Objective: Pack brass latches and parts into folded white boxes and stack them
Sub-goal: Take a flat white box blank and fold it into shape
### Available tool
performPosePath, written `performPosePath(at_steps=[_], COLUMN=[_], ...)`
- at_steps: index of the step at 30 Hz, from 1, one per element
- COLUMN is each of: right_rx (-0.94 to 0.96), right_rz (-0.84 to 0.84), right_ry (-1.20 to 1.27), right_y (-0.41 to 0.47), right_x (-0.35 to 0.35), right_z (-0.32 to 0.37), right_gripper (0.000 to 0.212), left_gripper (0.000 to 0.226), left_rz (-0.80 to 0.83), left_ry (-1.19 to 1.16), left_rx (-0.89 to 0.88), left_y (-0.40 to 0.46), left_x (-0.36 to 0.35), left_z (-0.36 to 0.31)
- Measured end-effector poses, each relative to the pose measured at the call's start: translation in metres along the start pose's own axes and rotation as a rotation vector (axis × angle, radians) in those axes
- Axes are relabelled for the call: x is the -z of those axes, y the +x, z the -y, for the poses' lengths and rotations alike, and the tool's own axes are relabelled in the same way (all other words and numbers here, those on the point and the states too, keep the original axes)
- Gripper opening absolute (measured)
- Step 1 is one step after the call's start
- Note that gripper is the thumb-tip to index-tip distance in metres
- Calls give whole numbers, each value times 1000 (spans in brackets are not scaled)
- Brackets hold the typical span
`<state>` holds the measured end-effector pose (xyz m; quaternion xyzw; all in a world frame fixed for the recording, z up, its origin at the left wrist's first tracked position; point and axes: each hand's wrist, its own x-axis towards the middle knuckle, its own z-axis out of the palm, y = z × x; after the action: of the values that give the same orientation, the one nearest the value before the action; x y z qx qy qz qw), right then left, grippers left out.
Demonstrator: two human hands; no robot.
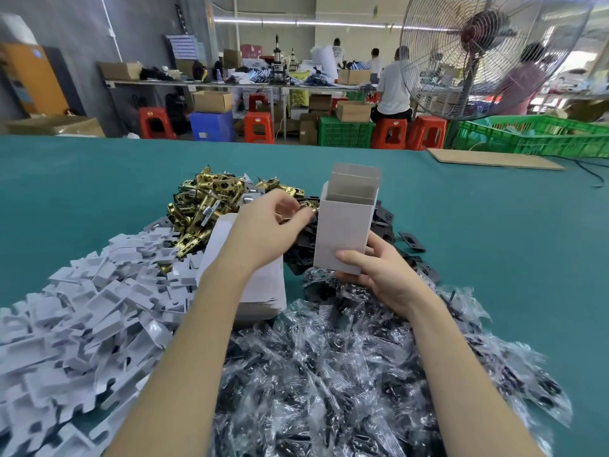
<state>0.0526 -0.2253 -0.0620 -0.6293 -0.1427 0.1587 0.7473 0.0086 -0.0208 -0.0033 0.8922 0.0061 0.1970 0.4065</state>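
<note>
Our right hand (379,275) grips the upright, open-topped white box (346,229) near its bottom edge. Our left hand (267,225) pinches a small brass part just beside the brass latches (204,206); bare green tabletop (494,225) lies rightward.

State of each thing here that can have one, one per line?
Box: upright, top flaps open, held in right hand.
Left hand: fingers curled on a brass part; blurred.
Latches: loose heap on table.
Flat boxes: stacked, unfolded.
Inserts: loose pile.
Bags: sealed, heaped.
Fan: running or not, cannot tell.
</note>
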Motion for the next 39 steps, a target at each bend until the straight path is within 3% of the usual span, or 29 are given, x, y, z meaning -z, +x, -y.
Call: performPosePath(at_steps=[6,8,11,14,16,20,24,30,34,39], right_rx=[23,12,27,76,90,110,57,53,87,119], right_rz=[-65,-100,-148,-211,-205,-164,-118,-169,-212,-121], right_ry=[-211,-160,-39,-30,-80,-157,-131,-53,-19,-309], right_y=[0,-2,-4,-3,-1,2,3,6,11,12], right_x=[22,32,36,32,27,15,6,1,-5,-17], right_z=[-3,-2,1,8,14,23,23,17,16,11], right_gripper=[45,45,41,34,37,39,41,39,40,42], left_gripper=[16,19,23,55,71,73,57,41,48,43], left_rz=[155,210,431,601,599,497,517,310,415,617], left_ry=[191,232,372,526,575,618,645,479,515,553], left_rx=[-51,-89,-19,100,154,279,251,162,138,58], left_y=[-6,-10,-20,-34,-37,-38,-37,-38,-42,-46], left_x=[6,-8,-43,-70,-79,-80,-77,-82,-90,-102], left_z=[-7,-22,-38,-39,-37,-37,-32,-26,-36,-46])
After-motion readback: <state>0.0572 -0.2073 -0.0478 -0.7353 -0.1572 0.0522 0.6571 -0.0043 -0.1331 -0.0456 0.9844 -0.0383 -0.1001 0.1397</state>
